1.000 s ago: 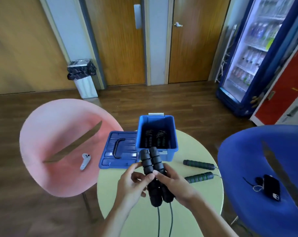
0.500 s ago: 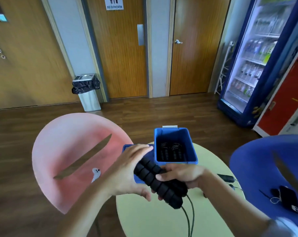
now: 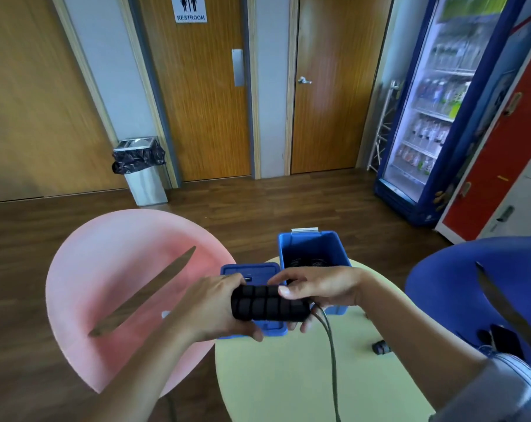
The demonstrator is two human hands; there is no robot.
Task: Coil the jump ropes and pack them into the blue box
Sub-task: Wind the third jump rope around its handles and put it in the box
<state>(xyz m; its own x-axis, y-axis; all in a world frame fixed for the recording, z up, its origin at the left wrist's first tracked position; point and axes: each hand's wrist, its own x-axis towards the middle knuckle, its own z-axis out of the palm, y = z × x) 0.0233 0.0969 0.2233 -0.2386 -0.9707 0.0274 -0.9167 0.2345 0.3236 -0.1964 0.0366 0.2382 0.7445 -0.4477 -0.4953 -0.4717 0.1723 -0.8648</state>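
Two black ribbed foam jump rope handles [image 3: 268,303] lie side by side, level, held above the round pale-yellow table [image 3: 288,376]. My left hand [image 3: 220,303] grips their left end. My right hand [image 3: 316,287] grips their right end, thumb on top. The dark cord [image 3: 331,354] hangs from the right end down past the frame's bottom. Behind my hands stands the open blue box [image 3: 314,245] with black rope handles inside. Another rope's handle end [image 3: 381,348] peeks out beside my right forearm.
The blue lid [image 3: 252,269] lies on the table left of the box, partly behind my hands. A pink chair [image 3: 115,287] stands at the left, a blue chair [image 3: 471,281] with a black phone [image 3: 506,341] at the right. A bin and drinks fridge stand farther back.
The handles turned from upright to lying level, and both hands lifted them toward the box. The camera tilted upward, so the table sits lower in view.
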